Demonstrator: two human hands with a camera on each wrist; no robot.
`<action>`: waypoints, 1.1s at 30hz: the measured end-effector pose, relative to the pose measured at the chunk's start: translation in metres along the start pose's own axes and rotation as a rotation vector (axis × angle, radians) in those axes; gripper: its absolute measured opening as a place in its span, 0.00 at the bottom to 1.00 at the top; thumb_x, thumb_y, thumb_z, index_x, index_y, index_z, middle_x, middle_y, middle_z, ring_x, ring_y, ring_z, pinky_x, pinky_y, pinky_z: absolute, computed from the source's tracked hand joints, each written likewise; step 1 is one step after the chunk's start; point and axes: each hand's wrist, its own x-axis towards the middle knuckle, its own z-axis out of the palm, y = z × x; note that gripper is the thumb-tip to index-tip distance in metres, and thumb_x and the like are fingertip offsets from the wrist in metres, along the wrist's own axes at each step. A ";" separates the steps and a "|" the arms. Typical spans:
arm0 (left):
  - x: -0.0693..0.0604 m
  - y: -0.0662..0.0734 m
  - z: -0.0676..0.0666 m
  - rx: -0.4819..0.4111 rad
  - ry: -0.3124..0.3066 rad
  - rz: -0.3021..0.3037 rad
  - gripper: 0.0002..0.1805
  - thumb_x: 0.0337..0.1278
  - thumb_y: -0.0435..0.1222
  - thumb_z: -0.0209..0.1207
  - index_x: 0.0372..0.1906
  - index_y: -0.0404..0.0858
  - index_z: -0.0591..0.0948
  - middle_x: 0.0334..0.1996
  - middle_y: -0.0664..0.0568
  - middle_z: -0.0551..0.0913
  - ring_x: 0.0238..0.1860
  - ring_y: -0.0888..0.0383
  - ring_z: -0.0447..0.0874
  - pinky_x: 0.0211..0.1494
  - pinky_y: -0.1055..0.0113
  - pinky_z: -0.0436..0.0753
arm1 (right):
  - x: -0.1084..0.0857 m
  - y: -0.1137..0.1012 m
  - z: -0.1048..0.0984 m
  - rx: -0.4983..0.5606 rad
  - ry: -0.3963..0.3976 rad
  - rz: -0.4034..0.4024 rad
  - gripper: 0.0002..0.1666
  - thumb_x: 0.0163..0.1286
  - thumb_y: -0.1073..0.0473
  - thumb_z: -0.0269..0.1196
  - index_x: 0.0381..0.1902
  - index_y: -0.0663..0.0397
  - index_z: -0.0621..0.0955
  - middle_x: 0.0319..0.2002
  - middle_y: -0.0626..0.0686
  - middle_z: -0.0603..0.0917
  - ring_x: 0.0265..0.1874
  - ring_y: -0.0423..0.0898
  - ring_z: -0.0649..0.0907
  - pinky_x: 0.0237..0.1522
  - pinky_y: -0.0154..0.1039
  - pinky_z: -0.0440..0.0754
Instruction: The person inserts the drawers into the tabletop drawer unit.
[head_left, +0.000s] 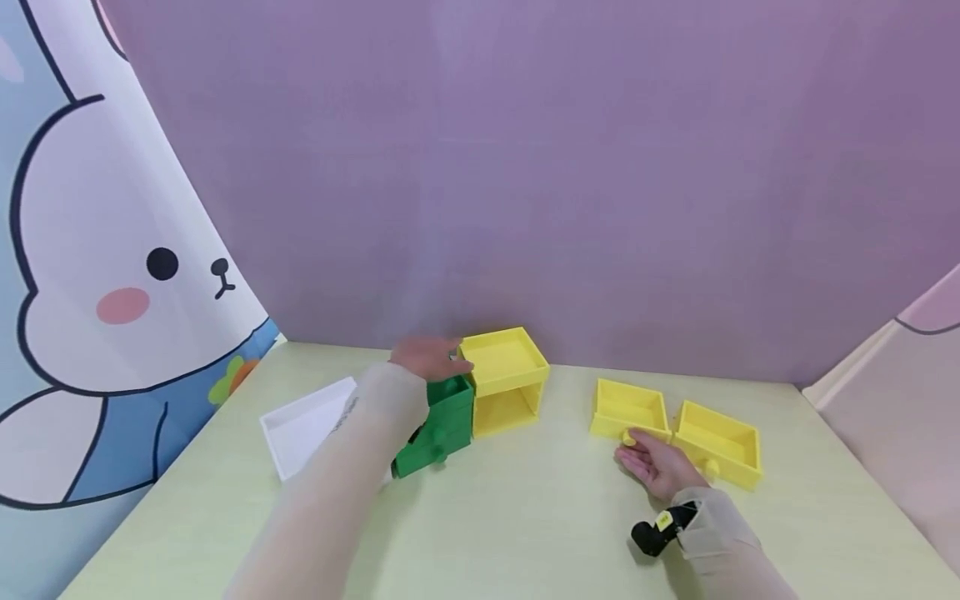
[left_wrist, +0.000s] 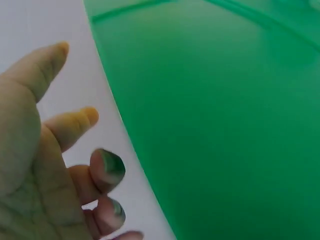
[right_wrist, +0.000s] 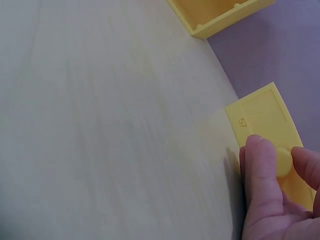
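My left hand [head_left: 429, 358] is at the upper left edge of a yellow cabinet [head_left: 501, 358], which has an open lower compartment. In the left wrist view, its fingers are spread and loosely bent, with nothing visible between them, beside a large green surface [left_wrist: 210, 125]. Just below that hand is a green drawer unit [head_left: 446, 421] with a round knob, partly hidden by the sleeve. My right hand [head_left: 660, 467] pinches the round knob [right_wrist: 284, 162] of a yellow drawer [head_left: 632, 406] between thumb and fingers. The drawer's front is marked 57.
Right of the held drawer lies a second yellow drawer [head_left: 718, 437] with a knob, close beside it. A white tray [head_left: 303, 421] lies left of the green unit, partly behind my left forearm. The purple wall [head_left: 487, 167] rises along the table's back edge.
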 end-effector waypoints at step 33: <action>-0.022 0.006 0.016 0.101 0.028 -0.120 0.40 0.60 0.68 0.44 0.75 0.56 0.57 0.43 0.52 0.86 0.70 0.43 0.58 0.71 0.45 0.46 | -0.043 0.023 0.033 -0.140 0.120 -0.155 0.06 0.69 0.67 0.56 0.33 0.58 0.79 0.24 0.50 0.84 0.26 0.36 0.85 0.36 0.28 0.80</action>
